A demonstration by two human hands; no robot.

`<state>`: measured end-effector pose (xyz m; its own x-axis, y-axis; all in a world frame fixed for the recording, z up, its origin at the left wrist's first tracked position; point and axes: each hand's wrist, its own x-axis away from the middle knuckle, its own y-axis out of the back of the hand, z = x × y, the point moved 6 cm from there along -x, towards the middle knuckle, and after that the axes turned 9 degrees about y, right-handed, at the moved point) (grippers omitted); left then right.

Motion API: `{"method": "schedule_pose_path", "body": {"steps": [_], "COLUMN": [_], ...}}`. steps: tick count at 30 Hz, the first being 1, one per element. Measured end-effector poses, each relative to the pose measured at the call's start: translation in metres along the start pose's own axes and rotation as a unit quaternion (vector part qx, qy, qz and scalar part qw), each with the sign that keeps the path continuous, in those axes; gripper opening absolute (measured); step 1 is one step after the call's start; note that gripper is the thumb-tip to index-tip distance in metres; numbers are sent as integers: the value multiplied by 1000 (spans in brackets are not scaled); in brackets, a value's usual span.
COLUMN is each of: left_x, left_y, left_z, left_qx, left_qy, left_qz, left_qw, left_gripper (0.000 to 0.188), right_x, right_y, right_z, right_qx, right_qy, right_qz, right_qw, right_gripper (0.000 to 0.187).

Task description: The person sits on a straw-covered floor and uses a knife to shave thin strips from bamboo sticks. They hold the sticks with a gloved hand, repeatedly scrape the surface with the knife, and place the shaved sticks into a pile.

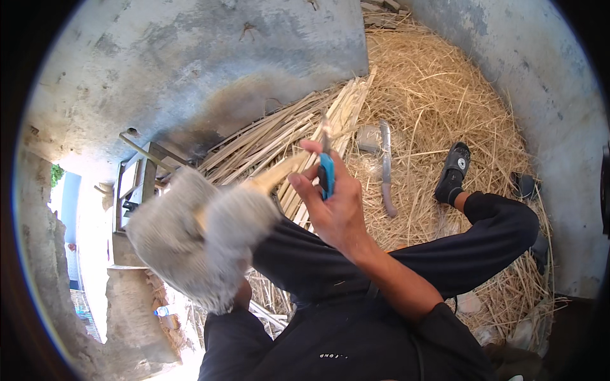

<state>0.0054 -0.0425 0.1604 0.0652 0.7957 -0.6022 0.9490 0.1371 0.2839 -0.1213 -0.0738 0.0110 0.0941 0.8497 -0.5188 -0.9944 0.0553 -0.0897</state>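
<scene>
My left hand (190,235), in a thick grey glove and smeared by motion, is at the left in front of my leg. It is closed on a pale bamboo-like strip (279,173), which slants up and right out of the glove. Near the centre my right hand (343,213) is bare and wrapped round a small knife (326,176) with a blue and black handle. Its blade points up, away from me, beside the strip's far part. Whether blade and strip touch, I cannot tell.
Long split strips (254,149) lie heaped against the grey wall (210,63). Thin shavings (432,89) cover the floor. A long-bladed knife (386,165) lies there beside a grey block (368,138). My foot in a black clog (454,171) rests to the right.
</scene>
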Motion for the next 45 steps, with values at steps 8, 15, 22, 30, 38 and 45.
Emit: {"method": "schedule_pose_path", "body": {"steps": [8,15,22,30,38,45], "left_x": [94,188,219,226,222,234], "left_y": [12,-15,-46,-46,-52,-54], "left_z": [25,45,49,38,47,51], "left_qx": [310,554,628,597,743,735], "left_qy": [220,383,486,634,543,579], "left_qz": [124,163,158,113,120,147], "left_qw": [917,722,586,478,372,320], "left_gripper": [22,19,16,17,15,22], "right_x": [42,93,137,124,99,134], "right_y": [-3,16,26,4,69,21], "right_z": [-33,-39,-24,-31,-127,-19], "right_qx": [-19,53,121,232,399,172], "right_qy": [25,50,-60,11,-114,-24], "right_qz": [259,243,271,224,139,273], "right_qw": [965,967,953,946,899,946], "right_gripper": [20,21,24,23,19,29]}}
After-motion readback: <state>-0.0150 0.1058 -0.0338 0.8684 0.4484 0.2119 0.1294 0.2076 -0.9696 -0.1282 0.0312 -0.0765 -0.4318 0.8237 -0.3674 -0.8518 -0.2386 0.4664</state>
